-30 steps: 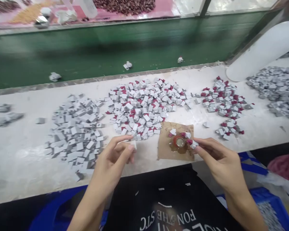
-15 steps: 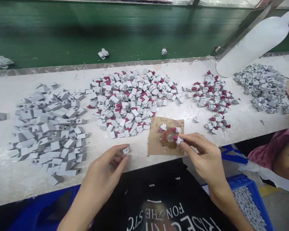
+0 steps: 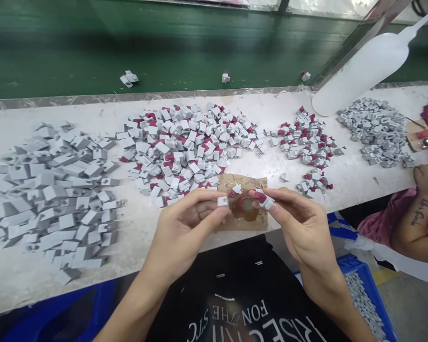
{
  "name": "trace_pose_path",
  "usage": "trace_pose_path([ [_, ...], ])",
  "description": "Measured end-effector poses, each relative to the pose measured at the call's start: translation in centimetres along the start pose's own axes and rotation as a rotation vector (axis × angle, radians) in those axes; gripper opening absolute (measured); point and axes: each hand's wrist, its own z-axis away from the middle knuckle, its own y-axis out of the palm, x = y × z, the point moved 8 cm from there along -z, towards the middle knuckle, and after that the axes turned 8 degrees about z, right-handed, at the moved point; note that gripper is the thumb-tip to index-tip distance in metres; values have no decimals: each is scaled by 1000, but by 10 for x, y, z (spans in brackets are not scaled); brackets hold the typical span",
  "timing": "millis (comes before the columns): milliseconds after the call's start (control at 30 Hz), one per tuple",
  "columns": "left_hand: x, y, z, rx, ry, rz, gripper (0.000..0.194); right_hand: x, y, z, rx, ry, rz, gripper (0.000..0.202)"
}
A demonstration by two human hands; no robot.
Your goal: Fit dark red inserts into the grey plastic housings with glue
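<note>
The left hand pinched a small grey block between thumb and index finger. The block was box-shaped, with smooth, flat, matte faces. The finger gap was only as wide as the block, and the remaining fingers were curled behind it. The right hand gripped a grey-and-maroon piece between thumb and fingertips, its maroon end directed toward the left hand. The two parts were near each other but apart, over the right and left portions of a brown cardboard square with dark wet patches. On this lay a round, red-rimmed cap. Angular grey blocks formed the left pile on the pale, scuffed worktop; mixed grey-and-maroon parts formed the middle pile. A translucent, smooth-walled bottle leaned beyond them.
</note>
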Motion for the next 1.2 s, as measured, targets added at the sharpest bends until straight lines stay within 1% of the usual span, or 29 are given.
trace_pose_path([
  [100,-7,27,-14,124,-6,83,18,2,9,-5,49,20,-91,16],
  [133,-8,32,-17,140,-7,102,19,3,10,-6,50,23,-97,17],
  [200,-9,36,-21,148,-14,125,18,3,11,-8,44,22,-100,16],
  [267,-9,37,-22,150,-24,135,19,4,12,-9,48,8,-110,16],
  [400,-7,36,-24,187,-29,139,19,10,14,-13,61,-24,-113,21],
  [533,-7,34,-22,193,-11,102,13,18,18,-15,82,-35,8,20],
  [667,-17,31,-20,199,55,35,9,28,22,-21,167,-20,32,13],
  [733,-26,25,-24,191,73,-13,10,35,27,-34,243,-15,37,12],
  [800,-38,14,-34,161,76,-77,15,44,39,-59,379,-37,82,16],
  [833,-46,6,-40,129,84,-125,19,50,47,-78,449,-60,129,19],
  [867,-55,-3,-48,82,103,-187,23,56,56,-100,493,-94,202,23],
  [900,-66,-13,-56,26,134,-258,26,61,64,-127,494,-138,309,27],
  [933,-78,-22,-65,-39,174,-331,27,66,73,-158,456,-183,429,30],
  [1000,-102,-37,-85,-167,271,-449,24,76,93,-222,261,-270,736,38],
  [1033,-112,-42,-97,-211,310,-489,22,78,109,-250,225,-290,784,46],
  [1100,-126,-48,-124,-270,346,-561,16,78,146,-296,229,-312,827,54],
  [1167,-134,-52,-155,-310,332,-637,11,77,173,-327,258,-308,834,48],
  [1200,-136,-54,-171,-327,314,-669,11,78,180,-337,260,-301,842,42],
])
